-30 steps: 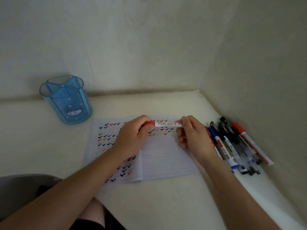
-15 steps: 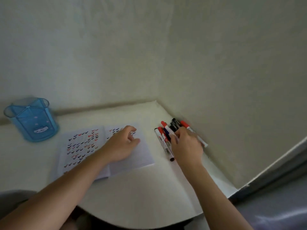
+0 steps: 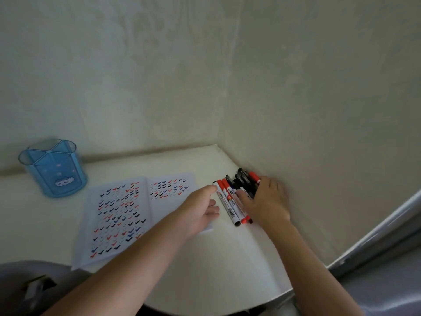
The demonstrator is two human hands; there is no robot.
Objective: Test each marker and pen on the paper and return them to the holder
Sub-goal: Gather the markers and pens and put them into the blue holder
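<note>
Lying parallel, markers (image 3: 229, 202) run lengthwise toward the back wall.

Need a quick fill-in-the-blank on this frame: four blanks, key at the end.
1. The holder is ___ in colour.
2. The pile of markers and pens lies to the ___ of the paper.
3. The right hand rests on the ___.
4. The left hand reaches toward the pile and holds ___.
Missing words: blue; right; pile; nothing.
</note>
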